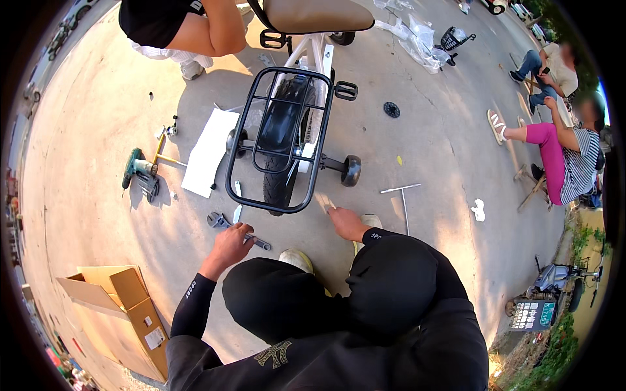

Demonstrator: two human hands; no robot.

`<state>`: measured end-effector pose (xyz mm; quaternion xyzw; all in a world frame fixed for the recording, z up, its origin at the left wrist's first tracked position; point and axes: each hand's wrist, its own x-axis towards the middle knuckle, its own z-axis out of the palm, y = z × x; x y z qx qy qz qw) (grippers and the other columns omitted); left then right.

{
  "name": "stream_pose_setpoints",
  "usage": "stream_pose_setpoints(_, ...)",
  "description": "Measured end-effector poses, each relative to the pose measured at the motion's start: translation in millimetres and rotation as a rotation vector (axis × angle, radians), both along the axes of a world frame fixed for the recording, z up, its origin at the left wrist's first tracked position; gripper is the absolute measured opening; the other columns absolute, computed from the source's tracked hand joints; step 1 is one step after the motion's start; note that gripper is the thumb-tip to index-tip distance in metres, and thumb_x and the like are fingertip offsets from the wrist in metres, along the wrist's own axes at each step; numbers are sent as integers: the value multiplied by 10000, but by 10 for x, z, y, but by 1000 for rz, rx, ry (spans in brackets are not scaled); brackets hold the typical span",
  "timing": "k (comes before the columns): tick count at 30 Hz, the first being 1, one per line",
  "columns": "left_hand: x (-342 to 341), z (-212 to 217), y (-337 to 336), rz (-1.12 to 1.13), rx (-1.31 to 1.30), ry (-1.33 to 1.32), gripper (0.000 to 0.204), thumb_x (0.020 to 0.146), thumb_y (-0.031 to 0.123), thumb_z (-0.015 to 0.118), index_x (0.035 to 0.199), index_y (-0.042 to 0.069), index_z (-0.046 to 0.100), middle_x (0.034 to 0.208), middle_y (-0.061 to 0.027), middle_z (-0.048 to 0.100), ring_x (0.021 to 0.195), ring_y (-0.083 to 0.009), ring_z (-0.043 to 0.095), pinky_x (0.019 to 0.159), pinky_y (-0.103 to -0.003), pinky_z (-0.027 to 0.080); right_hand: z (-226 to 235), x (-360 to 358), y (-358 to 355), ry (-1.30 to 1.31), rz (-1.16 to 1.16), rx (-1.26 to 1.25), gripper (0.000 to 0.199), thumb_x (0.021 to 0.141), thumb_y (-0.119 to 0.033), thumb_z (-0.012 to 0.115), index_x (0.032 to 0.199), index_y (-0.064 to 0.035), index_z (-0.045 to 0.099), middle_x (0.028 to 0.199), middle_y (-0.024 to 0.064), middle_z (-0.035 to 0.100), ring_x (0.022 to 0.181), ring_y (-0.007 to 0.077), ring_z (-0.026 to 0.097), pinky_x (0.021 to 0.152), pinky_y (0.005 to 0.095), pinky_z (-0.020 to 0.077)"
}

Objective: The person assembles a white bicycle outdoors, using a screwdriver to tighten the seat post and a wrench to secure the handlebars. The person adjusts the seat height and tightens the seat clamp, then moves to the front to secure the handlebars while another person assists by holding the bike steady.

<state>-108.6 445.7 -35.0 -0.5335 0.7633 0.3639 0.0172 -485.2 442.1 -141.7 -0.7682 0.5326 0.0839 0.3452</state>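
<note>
Bicycle (280,120) before us has rack (319,164) and side wheels (351,171) on, though work likely remains, our left hand (229,247) curled over a wrench (218,220), right hand (347,223) half-curled nearby, grips unclear.

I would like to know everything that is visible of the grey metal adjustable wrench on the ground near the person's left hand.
The grey, metallic-looking adjustable wrench lies on the concrete ground, slanting from its wide jaw head at upper left to a narrow handle at lower right; the handle's rounded end seems to have a hole. The person's left hand hides part of its middle. Whether that hand touches it cannot be told.
</note>
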Motion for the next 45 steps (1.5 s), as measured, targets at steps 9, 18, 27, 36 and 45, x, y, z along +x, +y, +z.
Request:
stream_pose_setpoints(9, -308, 2130, -390, -206, 207, 302, 258, 908, 93, 587, 1157, 31, 613, 1112, -154, 651, 1046, -341, 627, 909, -408, 506, 747, -1084, -272, -724, -678, 1281, 311, 902, -90, 709, 1184, 12, 627, 1008, 87, 679, 953, 203, 689, 867, 324, 566)
stream_pose_setpoints(18, -2598, 2366, -1005, -152, 75, 56, 692, 966, 205, 595, 1494, -19, 208, 1467, -266, 348, 1267, -382, 499, 1048, -442, 436, 1935, -1604, -1418, -1283, -844, 794, 257, 959, -101, 643, 1195, -7, 600, 1060, 69, 644, 953, 165, 674, 850, 294, 559)
stream_pose_setpoints(27, -3908, 2325, -1991, 543, 345, 778, 309, 1015, 187, 575, 1256, 1, 527, 944, -43, 639, 785, -64, 608, 733, -229, 531, 2539, -2043, -2161, -1712, -786, 684, 226, 984, -133, 618, 1188, -36, 615, 1068, 48, 654, 962, 126, 649, 859, 271, 538)
stream_pose_setpoints(36, -4434, 2244, -2534, 567, 170, 743, 200, 1009, 176, 588, 1097, -1, 556, 885, -25, 661, 768, -54, 610, 703, -230, 534, 2845, -2548, -2674, -1146, -264, 210, 280, 1008, -165, 582, 1219, 15, 540, 961, 70, 632, 810, 106, 576, 751, 252, 491)
stream_pose_setpoints(45, -4791, 2078, -3095, 347, 266, 1165, 238, 1026, 155, 543, 1189, -14, 584, 982, -60, 676, 890, -95, 642, 823, -269, 547, 3217, -2946, -2929, -901, -449, -147, 171, 1003, -106, 528, 1127, 5, 568, 823, 63, 573, 723, 134, 521, 668, 281, 456)
